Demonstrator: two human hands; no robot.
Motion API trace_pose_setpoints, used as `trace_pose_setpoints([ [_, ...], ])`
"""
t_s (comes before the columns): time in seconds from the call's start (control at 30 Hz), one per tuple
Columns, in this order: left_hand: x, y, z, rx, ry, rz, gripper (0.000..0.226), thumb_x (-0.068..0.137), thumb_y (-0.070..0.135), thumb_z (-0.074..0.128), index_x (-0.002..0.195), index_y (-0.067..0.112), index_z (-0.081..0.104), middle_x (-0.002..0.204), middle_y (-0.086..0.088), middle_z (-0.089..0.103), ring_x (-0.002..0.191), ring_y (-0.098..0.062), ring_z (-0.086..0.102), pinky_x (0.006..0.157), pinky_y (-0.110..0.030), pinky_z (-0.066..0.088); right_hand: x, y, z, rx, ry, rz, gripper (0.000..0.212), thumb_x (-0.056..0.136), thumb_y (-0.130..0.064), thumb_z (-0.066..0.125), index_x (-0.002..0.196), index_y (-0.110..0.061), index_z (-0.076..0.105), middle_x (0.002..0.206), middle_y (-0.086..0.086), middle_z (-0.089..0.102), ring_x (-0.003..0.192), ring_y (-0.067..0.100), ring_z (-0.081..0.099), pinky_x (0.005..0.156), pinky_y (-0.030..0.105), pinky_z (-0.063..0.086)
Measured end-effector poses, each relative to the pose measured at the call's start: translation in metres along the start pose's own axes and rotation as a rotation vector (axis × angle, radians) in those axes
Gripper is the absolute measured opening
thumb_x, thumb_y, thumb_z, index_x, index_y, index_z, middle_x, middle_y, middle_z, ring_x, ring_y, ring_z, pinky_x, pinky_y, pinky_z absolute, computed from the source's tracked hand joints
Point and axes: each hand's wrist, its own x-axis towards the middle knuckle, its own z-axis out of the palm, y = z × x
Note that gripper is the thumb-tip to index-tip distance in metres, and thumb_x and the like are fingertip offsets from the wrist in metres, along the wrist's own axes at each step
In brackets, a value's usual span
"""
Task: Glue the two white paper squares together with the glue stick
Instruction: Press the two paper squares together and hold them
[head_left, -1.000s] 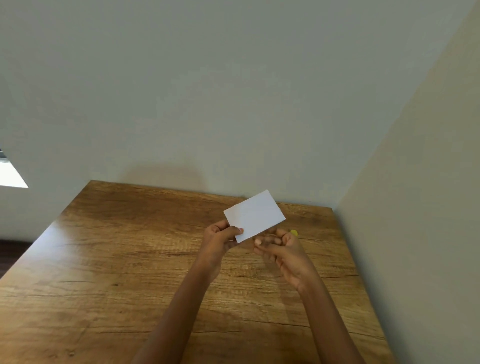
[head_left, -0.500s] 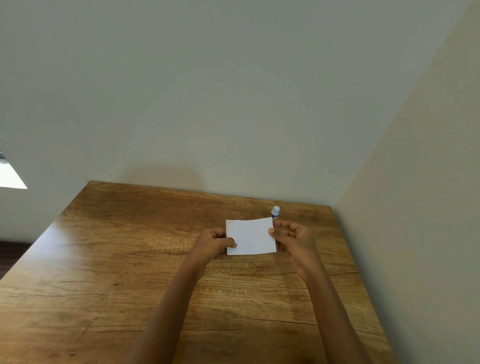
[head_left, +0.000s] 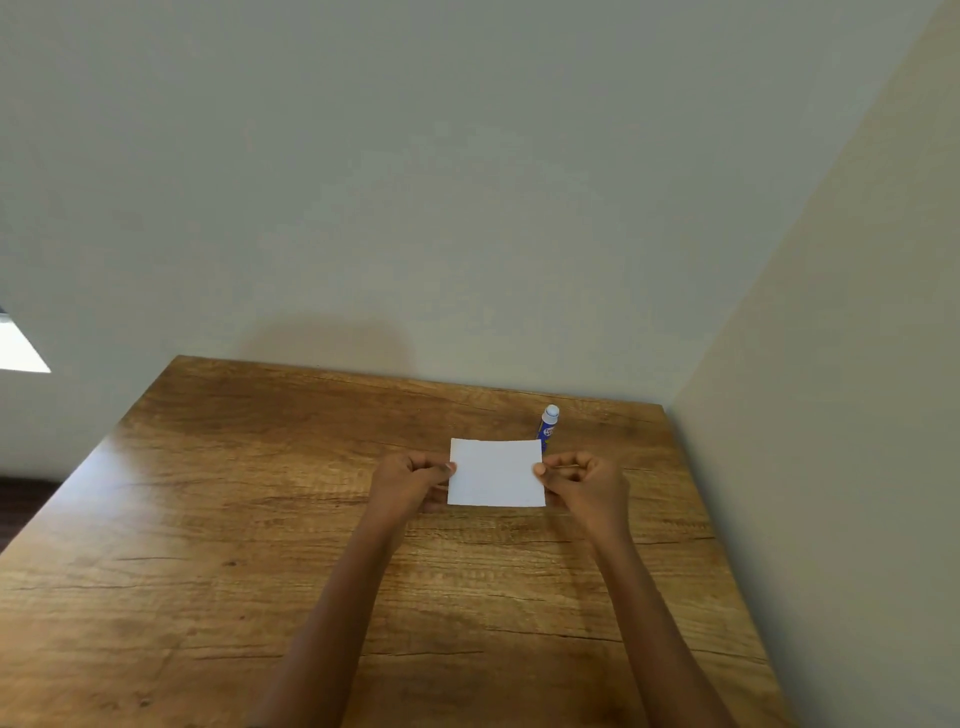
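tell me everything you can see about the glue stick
The glue stick is a small blue tube with a white domed cap and a label too small to read. It looks like plastic, and the cap is on. It stands roughly upright on the wooden table, near the far right corner, just behind the white paper, which hides its base. Neither hand touches it.

head view, forward and down, table (head_left: 208, 519) near

The glue stick (head_left: 548, 427) label is too small to read, and its base hides behind the white paper (head_left: 496, 473). Whether the paper is one sheet or two cannot be told.
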Motion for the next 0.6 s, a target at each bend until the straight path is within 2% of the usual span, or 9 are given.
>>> trace_pose_setpoints([
  [0.17, 0.005, -0.01, -0.006, 0.078, 0.077, -0.019, 0.004, 0.081, 0.01, 0.069, 0.084, 0.011, 0.071, 0.081, -0.008, 0.074, 0.061, -0.015, 0.068, 0.054, -0.025, 0.054, 0.0, 0.006, 0.016, -0.128, 0.002, -0.038, 0.015, 0.073, -0.015, 0.079, 0.083, -0.009, 0.071, 0.079, 0.004, 0.072, 0.069, 0.011, 0.068, 0.054, 0.019, 0.054],
  [0.27, 0.007, -0.015, -0.01, 0.102, 0.123, -0.025, 0.004, 0.081, 0.011, 0.07, 0.084, 0.009, 0.071, 0.079, -0.009, 0.074, 0.064, -0.02, 0.071, 0.057, -0.029, 0.058, 0.0, 0.012, 0.024, -0.115, -0.015, -0.04, 0.013, 0.073, -0.013, 0.079, 0.081, -0.007, 0.071, 0.078, 0.009, 0.073, 0.066, 0.015, 0.07, 0.056, 0.031, 0.06],
  [0.4, 0.01, -0.017, -0.011, 0.155, 0.156, -0.031, 0.001, 0.08, 0.012, 0.07, 0.08, 0.011, 0.071, 0.075, -0.006, 0.073, 0.057, -0.016, 0.069, 0.049, -0.023, 0.054, -0.001, 0.015, 0.029, -0.121, -0.016, -0.031, 0.013, 0.074, -0.012, 0.078, 0.08, -0.003, 0.072, 0.072, 0.009, 0.072, 0.06, 0.017, 0.07, 0.051, 0.031, 0.059],
  [0.5, 0.013, -0.017, -0.009, 0.228, 0.183, -0.014, 0.003, 0.078, 0.016, 0.071, 0.077, 0.014, 0.07, 0.072, -0.006, 0.072, 0.059, -0.018, 0.067, 0.056, -0.03, 0.056, 0.0, 0.017, 0.031, -0.13, -0.014, -0.023, 0.012, 0.074, -0.012, 0.078, 0.08, -0.003, 0.072, 0.072, 0.01, 0.072, 0.06, 0.018, 0.07, 0.054, 0.034, 0.06],
  [0.6, 0.015, -0.016, -0.009, 0.332, 0.193, 0.001, 0.006, 0.074, 0.018, 0.074, 0.071, 0.018, 0.069, 0.07, -0.002, 0.071, 0.056, -0.016, 0.065, 0.064, -0.037, 0.058, 0.001, 0.02, 0.03, -0.139, -0.01, -0.016, 0.012, 0.074, -0.012, 0.078, 0.08, -0.003, 0.072, 0.072, 0.009, 0.072, 0.058, 0.015, 0.07, 0.052, 0.03, 0.059],
])
